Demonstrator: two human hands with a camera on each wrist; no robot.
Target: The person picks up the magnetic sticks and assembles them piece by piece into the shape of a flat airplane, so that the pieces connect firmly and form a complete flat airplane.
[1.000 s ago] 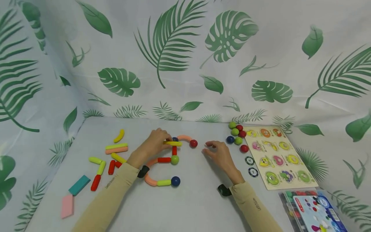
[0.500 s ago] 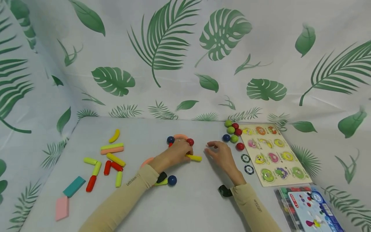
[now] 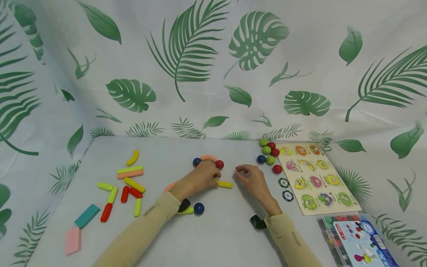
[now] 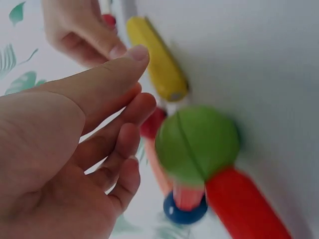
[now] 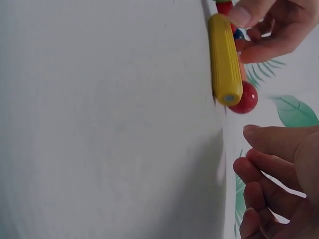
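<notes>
- A pale grey table (image 3: 220,237) carries everything; a leaf-printed cloth hangs behind it and along both sides.
- At the left lie loose rods (image 3: 121,183) in yellow, green, red and salmon, some touching.
- A teal block (image 3: 87,216) and a pink block (image 3: 73,240) sit near the front left corner.
- In the middle lie a yellow rod (image 3: 225,184), a salmon arc (image 3: 208,157) with a blue ball (image 3: 197,161) and a red ball (image 3: 219,164) at its ends, and another blue ball (image 3: 199,208).
- A cluster of balls (image 3: 268,155) sits just beside a fruit puzzle board (image 3: 315,178).
- Two round chips (image 3: 287,189) lie along the board's left edge.
- A clear plastic box (image 3: 357,241) stands at the front right.
</notes>
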